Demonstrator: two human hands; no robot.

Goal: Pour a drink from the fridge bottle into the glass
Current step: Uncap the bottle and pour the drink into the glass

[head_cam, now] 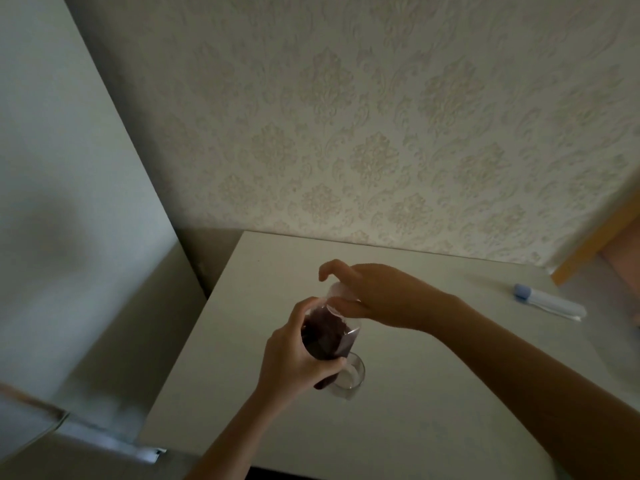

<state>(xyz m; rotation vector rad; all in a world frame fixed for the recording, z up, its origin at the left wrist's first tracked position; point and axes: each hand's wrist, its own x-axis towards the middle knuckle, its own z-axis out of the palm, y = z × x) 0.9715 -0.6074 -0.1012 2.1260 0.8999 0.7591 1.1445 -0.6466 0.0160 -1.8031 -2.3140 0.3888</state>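
white table (415, 403) against patterned wallpaper (381, 116) | white tube with blue cap (547, 301) lying flat near table's far right corner | white fridge side (52, 168) beyond table's left edge

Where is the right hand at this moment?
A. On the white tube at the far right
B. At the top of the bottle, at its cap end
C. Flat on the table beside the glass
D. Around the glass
B: the right hand curls over the top end of the bottle, which the left hand holds by its dark body just above the glass on the table.
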